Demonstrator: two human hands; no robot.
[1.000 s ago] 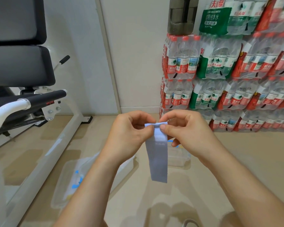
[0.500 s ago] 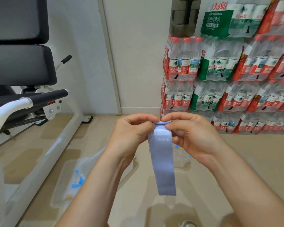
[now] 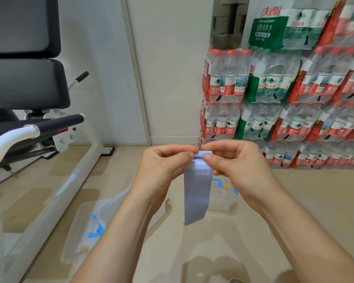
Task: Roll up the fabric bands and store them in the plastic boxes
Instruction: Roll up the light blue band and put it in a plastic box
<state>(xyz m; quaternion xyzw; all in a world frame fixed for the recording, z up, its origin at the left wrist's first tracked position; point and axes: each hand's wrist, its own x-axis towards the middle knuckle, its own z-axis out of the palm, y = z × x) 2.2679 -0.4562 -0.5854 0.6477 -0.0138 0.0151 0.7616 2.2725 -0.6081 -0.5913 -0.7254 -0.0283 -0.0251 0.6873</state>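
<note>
Floor tiles (image 3: 307, 205) of glossy beige run back to a white wall (image 3: 172, 78), with shrink-wrapped packs of water bottles (image 3: 284, 94) stacked high on the right and a white-framed exercise machine (image 3: 86, 160) with black pads on the left. Above the floor, the left hand (image 3: 164, 166) and right hand (image 3: 233, 162) each pinch the rolled top end of a pale blue fabric band (image 3: 195, 193), whose loose length hangs straight down between them. One clear plastic box (image 3: 84, 231) lies beneath the left forearm and a second plastic box (image 3: 225, 201) sits just behind the band.
</note>
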